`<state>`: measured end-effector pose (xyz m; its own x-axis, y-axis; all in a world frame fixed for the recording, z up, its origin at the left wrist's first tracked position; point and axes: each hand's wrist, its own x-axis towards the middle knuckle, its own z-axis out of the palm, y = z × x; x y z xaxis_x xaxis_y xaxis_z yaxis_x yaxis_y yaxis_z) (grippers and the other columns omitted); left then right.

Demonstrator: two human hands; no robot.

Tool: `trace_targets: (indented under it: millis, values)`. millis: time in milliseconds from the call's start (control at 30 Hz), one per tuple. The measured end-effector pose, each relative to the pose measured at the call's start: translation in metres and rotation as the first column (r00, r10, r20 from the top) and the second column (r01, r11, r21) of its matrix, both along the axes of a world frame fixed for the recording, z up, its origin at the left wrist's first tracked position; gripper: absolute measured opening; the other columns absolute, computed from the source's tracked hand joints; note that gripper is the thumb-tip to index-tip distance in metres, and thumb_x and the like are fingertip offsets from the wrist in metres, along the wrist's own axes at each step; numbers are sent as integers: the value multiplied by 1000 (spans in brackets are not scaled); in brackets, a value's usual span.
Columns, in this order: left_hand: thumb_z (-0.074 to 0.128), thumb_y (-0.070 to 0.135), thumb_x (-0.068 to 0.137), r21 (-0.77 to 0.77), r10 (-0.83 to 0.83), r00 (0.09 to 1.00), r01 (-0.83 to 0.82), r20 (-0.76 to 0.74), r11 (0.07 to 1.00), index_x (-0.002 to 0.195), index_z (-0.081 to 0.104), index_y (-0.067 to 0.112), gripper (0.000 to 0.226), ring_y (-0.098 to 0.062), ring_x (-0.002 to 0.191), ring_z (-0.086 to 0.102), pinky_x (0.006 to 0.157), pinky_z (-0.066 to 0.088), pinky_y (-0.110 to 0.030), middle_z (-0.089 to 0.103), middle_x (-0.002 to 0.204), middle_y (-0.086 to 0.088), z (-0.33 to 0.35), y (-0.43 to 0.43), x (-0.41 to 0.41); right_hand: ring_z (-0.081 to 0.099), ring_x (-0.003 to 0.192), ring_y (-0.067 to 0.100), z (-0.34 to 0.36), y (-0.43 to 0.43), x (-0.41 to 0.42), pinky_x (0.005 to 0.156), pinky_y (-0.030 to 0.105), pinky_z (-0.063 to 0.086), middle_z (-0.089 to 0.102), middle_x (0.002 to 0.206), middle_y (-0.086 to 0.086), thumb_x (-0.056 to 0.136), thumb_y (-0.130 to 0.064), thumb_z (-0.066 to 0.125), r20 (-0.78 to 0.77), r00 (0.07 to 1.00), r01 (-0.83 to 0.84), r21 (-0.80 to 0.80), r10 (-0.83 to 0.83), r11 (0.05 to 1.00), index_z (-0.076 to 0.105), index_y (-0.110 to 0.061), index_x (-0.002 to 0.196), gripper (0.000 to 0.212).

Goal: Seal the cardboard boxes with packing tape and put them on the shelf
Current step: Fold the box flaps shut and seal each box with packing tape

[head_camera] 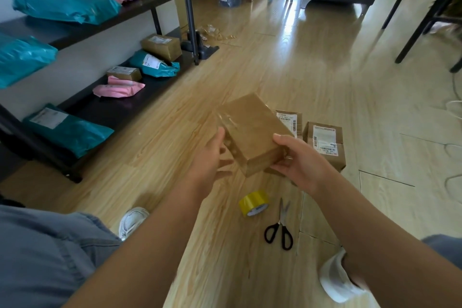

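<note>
Wood floor (312, 70) underneath, tape roll (253, 203) and scissors (279, 229) kept close. Taped cardboard box (252, 132) held above it, gripped by right hand (297, 160); left hand (212, 157) relaxed alongside, probably ready for shelf (100, 110).

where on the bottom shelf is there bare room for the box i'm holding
Bare shelf board lies between the pink mailer and the near teal mailer. Beyond the pink mailer it is crowded: small box, far teal mailer, larger box.
</note>
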<state>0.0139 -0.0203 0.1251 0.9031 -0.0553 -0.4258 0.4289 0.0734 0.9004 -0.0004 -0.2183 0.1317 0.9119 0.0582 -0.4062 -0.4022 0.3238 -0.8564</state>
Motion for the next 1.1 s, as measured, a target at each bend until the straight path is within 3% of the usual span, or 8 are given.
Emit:
trace_targets:
  millis: [133, 233, 400, 567, 667, 800, 967, 1100]
  values:
    - [62, 43, 95, -139, -35, 997, 45, 71, 989, 135, 51, 35, 42, -21, 108, 68, 80, 60, -40, 69, 120, 6, -2, 0, 1, 62, 115, 29, -9, 6, 0, 108, 54, 45, 65, 121, 11, 78, -15, 81, 4, 997, -76, -73, 77, 994, 49, -11, 120, 53]
    - [65, 28, 94, -232, 24, 994, 1, 103, 973, 134, 56, 31, 41, -21, 107, 69, 85, 58, -38, 73, 114, 6, -5, 5, 2, 67, 113, 25, -11, 6, -2, 105, 46, 50, 67, 123, 13, 77, -6, 81, 29, 994, -105, -129, 109, 986, 49, -11, 120, 54]
    - [62, 31, 95, -181, -40, 995, 56, 95, 982, 128, 61, 30, 33, -21, 106, 67, 90, 55, -38, 71, 118, 4, -11, 14, 5, 70, 107, 20, -9, 7, -4, 99, 42, 54, 68, 120, 7, 66, -21, 92, 67, 989, -109, -276, 132, 955, 52, -16, 120, 67]
    - [72, 57, 78, -24, -29, 1000, 29, -2, 999, 137, 54, 29, 67, -21, 117, 60, 97, 50, -39, 61, 131, 4, -16, 23, 7, 57, 94, 5, 1, 19, -10, 72, 20, 49, 49, 113, -14, 68, -28, 92, 185, 966, 25, -759, 179, 651, 43, -29, 124, 74]
    - [73, 72, 59, -10, -62, 998, 62, 16, 998, 137, 51, 31, 91, -18, 113, 62, 96, 52, -40, 63, 126, 5, -10, 17, 5, 49, 111, 8, -6, 27, -15, 89, 27, 49, 40, 128, -11, 71, -31, 89, 261, 936, 119, -867, 237, 485, 38, -26, 137, 84]
    - [73, 69, 65, -15, -3, 1000, 2, -21, 1000, 135, 47, 28, 85, -20, 109, 62, 100, 50, -45, 62, 120, 4, -10, 12, 5, 33, 139, 14, -11, 33, -16, 107, 24, 35, 25, 157, -5, 77, -32, 85, 245, 889, 107, -933, 387, 344, 33, -18, 148, 89]
    - [77, 58, 70, -82, 72, 995, -77, -65, 994, 129, 56, 22, 72, -27, 103, 67, 87, 59, -38, 61, 121, -10, -19, 19, 9, 27, 143, 8, -13, 31, -15, 105, 17, 33, 19, 161, -10, 78, -27, 83, 279, 885, 90, -889, 374, 449, 33, -21, 150, 87]
    - [78, 43, 78, -148, 125, 992, -125, -7, 981, 133, 57, 17, 64, -15, 88, 72, 79, 60, -31, 66, 119, -6, -20, 20, 11, 31, 135, 5, -12, 28, -15, 107, 24, 37, 25, 155, -10, 76, -35, 85, 278, 892, 64, -858, 356, 510, 31, -29, 148, 91]
